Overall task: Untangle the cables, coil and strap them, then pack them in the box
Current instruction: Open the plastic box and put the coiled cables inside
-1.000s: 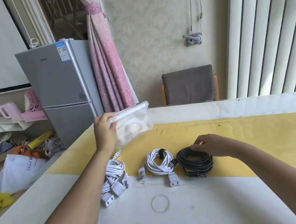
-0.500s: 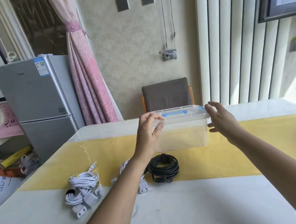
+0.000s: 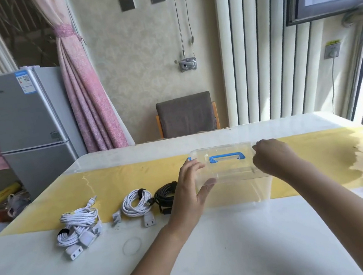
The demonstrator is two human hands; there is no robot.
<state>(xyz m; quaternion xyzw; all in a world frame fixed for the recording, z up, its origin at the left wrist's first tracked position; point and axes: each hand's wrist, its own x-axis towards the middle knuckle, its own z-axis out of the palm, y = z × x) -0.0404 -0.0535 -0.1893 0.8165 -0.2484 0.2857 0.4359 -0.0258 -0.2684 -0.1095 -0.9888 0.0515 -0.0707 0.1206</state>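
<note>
Box (image 3: 236,190) held at both ends, lid (image 3: 226,168) on, ready for packing.

In the head view, our clear box stands right of centre on the table (image 3: 215,259), partly on the yellow runner (image 3: 112,181), with its blue handle (image 3: 227,157) on top. Our left hand (image 3: 189,184) lies against its left end, fingers straight and close together at the lid edge and thumb spread along the near side, which we judge steadies it. Our right hand (image 3: 273,159) curls over the lid's right edge, probably to free it. Its fingertips are hidden, so we cannot tell whether they pinch anything. Left of the box three coils lie in a row within reach: black coil (image 3: 166,196) just beside our left hand, white coil (image 3: 136,202) next, white bundle (image 3: 79,224) farthest left.
</note>
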